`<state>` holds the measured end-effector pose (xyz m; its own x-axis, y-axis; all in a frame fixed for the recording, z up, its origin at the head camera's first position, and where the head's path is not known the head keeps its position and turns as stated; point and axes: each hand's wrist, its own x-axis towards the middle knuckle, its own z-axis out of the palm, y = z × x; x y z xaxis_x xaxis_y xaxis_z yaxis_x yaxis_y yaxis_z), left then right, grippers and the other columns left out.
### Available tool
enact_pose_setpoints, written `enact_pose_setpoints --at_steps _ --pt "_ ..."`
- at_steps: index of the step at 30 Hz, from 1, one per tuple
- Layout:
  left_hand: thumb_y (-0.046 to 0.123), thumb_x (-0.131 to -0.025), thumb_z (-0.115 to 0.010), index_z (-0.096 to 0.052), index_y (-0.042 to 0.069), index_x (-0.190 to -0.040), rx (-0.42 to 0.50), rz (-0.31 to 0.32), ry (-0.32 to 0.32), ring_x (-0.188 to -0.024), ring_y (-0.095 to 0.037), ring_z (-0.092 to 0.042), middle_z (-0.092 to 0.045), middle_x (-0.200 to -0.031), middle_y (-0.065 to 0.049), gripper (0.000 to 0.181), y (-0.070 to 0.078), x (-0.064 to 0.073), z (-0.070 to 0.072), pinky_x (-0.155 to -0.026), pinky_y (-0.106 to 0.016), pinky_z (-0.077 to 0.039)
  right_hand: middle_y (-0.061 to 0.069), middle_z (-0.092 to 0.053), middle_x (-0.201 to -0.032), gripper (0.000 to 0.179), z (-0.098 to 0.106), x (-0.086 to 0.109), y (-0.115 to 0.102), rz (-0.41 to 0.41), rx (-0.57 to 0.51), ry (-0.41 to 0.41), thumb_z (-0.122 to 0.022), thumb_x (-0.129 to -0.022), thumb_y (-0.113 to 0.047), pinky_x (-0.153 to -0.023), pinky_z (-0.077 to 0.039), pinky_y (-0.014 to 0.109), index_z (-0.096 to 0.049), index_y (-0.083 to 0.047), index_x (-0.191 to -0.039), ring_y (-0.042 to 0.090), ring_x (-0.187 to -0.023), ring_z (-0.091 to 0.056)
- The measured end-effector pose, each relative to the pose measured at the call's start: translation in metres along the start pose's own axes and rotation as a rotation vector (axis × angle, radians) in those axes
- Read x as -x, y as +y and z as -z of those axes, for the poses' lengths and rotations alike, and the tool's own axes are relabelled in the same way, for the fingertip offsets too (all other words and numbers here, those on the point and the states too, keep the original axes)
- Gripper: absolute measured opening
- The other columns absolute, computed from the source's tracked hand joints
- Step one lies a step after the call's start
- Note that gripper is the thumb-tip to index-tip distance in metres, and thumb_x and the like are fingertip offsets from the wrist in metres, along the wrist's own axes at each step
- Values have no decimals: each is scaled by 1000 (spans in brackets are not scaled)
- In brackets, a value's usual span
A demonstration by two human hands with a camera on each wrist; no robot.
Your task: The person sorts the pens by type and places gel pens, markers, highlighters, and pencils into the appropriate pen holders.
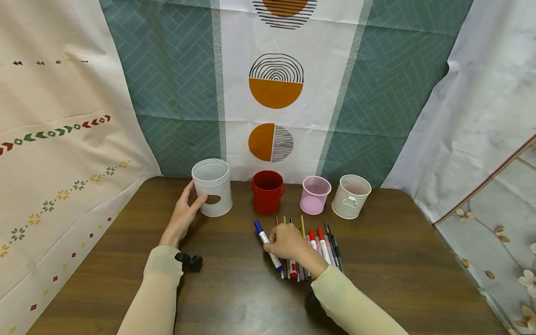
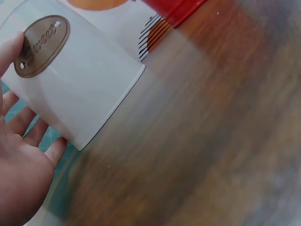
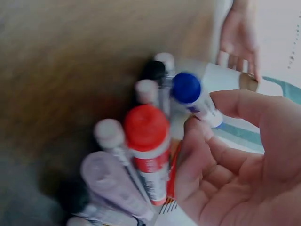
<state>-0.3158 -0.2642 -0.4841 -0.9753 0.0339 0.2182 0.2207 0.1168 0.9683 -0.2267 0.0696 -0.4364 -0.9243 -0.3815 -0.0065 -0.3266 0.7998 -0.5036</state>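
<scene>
My left hand (image 1: 183, 217) holds the side of a white metal bucket (image 1: 222, 207) at the back left of the table. In the left wrist view the thumb lies on its brown oval label (image 2: 42, 46), with the other fingers around the far side. My right hand (image 1: 290, 243) pinches a white marker with blue cap and end (image 1: 263, 236) between thumb and fingers. That marker is at the left side of a row of pens and markers, partly hidden beneath my hand. Two red-capped markers, one of them here (image 1: 323, 244), and a black pen (image 1: 332, 244) show at the row's right.
Along the table's back edge stand a red bucket (image 1: 268, 195), a pink mesh cup (image 1: 314, 197) and a cream bucket with a handle (image 1: 347, 207). A patterned cloth (image 1: 276, 70) hangs directly behind them. The brown wooden table (image 1: 234, 302) extends toward me.
</scene>
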Motion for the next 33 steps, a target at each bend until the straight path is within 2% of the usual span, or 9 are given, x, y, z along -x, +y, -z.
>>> enact_pose_setpoints --at_steps 3,8,11,15,18,21,24,29,33 --pt "26 -109 -62 -12 15 -172 19 2 -6 -164 -30 -15 -19 -177 -11 81 -2 1 -2 -132 -52 -14 -5 -63 -66 18 8 -1 1 32 -131 1 -78 -92 -22 -53 -50 25 -71 -12 -79 11 -60 -58" --pt "26 -110 -61 -12 17 -172 66 2 -9 -164 -28 -13 -18 -177 -8 80 -6 0 -6 -133 -52 -12 1 -70 -75 15 23 -5 -2 79 -370 19 -77 -97 -22 -60 -61 27 -73 -7 -96 21 -63 -73" --pt "27 -110 -61 -13 19 -172 88 5 -8 -164 -26 -15 -19 -177 -6 79 -7 -1 -7 -133 -51 -13 3 -75 -84 16 29 -14 -7 122 -468 99 -77 -98 -20 -65 -64 31 -73 -6 -104 29 -70 -77" --pt "26 -110 -61 -14 19 -172 108 3 0 -163 -27 -17 -20 -177 -7 78 -7 -2 -5 -132 -51 -13 6 -78 -94 17 39 -34 -19 177 -553 217 -77 -99 -18 -71 -66 36 -71 -6 -110 28 -74 -78" --pt "25 -110 -60 -14 18 -172 118 5 6 -163 -27 -17 -20 -177 -8 77 -7 -2 -3 -133 -51 -13 9 -77 -99 19 51 -50 -34 209 -605 272 -77 -99 -17 -77 -66 39 -71 -5 -113 26 -78 -77" --pt "25 -110 -60 -14 19 -172 119 8 8 -163 -27 -17 -21 -176 -8 77 -8 0 -2 -133 -51 -13 14 -75 -102 23 64 -69 -48 245 -666 317 -76 -100 -15 -81 -66 46 -70 -2 -117 32 -83 -77" --pt "25 -110 -61 -15 19 -172 119 6 4 -163 -26 -17 -21 -176 -7 77 -8 -1 -3 -133 -50 -14 15 -74 -104 26 76 -87 -62 275 -679 364 -75 -101 -16 -82 -65 47 -68 -1 -121 36 -87 -77" --pt "23 -110 -60 -17 18 -172 128 -3 4 -163 -26 -18 -22 -176 -8 76 -7 -1 -5 -132 -50 -15 10 -77 -108 27 88 -114 -80 281 -550 418 -74 -102 -24 -82 -64 31 -69 -8 -122 23 -90 -78" --pt "21 -110 -60 -17 16 -172 131 -8 13 -163 -26 -18 -23 -176 -9 75 -6 -1 -4 -133 -50 -14 8 -77 -112 25 86 -132 -90 285 -490 428 -74 -102 -26 -83 -63 25 -69 -10 -121 20 -94 -77"
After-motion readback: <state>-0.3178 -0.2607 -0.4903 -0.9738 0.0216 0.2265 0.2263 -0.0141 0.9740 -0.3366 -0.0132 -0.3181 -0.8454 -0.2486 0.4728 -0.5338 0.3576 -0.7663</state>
